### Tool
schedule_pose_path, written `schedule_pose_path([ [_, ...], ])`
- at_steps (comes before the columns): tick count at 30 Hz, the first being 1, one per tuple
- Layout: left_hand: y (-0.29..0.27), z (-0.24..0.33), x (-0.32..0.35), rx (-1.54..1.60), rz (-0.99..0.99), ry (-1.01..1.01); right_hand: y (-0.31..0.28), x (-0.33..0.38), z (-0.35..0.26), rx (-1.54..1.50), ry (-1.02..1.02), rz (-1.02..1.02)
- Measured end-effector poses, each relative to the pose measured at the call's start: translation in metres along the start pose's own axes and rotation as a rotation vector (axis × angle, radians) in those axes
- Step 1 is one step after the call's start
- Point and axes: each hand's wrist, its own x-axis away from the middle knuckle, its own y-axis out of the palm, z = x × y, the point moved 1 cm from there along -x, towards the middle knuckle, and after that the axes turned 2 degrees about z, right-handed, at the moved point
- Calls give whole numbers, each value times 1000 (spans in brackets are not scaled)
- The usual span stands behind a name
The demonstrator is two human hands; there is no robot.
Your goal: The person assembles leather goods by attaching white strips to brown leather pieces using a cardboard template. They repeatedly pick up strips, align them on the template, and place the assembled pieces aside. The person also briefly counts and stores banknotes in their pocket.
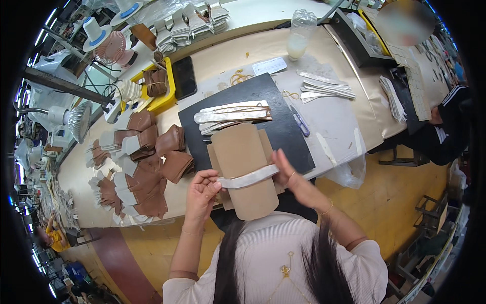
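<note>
— Workbench first: what lies closest to the person?

— Right at the near edge of the long tan table point(324, 55), a stack of tan cardboard pieces point(243, 167) stands on end, overhanging a black mat point(283, 126). A pale grey strip point(249, 178) runs across the cardboard, side to side.

— And the hands?

— The left hand point(201, 192) is curled, fingers pinching the strip's left end. The right hand point(289, 175) is more open, fingers extended, touching the strip's right end at the cardboard's edge. Both forearms rise from below.

— Further out?

— On the mat, a pile of more grey strips point(234, 115) bound with a band. Left of it, brown leather pieces point(152, 167) lie heaped, some with white ends. Right of the mat, a blue pen point(300, 121) and loose strips point(326, 87). Beyond, a white rectangular label point(269, 66), orange rubber bands point(239, 77), a black phone point(184, 77), a yellow tray point(163, 99) and a clear plastic bottle point(299, 34) holding pale liquid.

— Room to move?

— Bare tabletop between the mat and the far right, where another person's dark sleeve point(445, 137) rests. Yellow floor point(395, 202) opens beyond the near edge.
</note>
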Motion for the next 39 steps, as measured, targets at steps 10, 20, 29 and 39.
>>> schedule_pose_path([
  [10, 90, 84, -40, -351, -337, 338, -120, -48, -42, 863, -254, 664],
  [20, 3, 76, -154, -1114, 136, 114, -225, -126, -33, 1374, -276, 675],
  [29, -16, 91, -82, -1121, 204, 392, -254, -155, -19, 1393, -345, 442],
  [39, -255, 134, 81, -670, 1141, 397, -261, -160, -26, 1433, -80, 313],
])
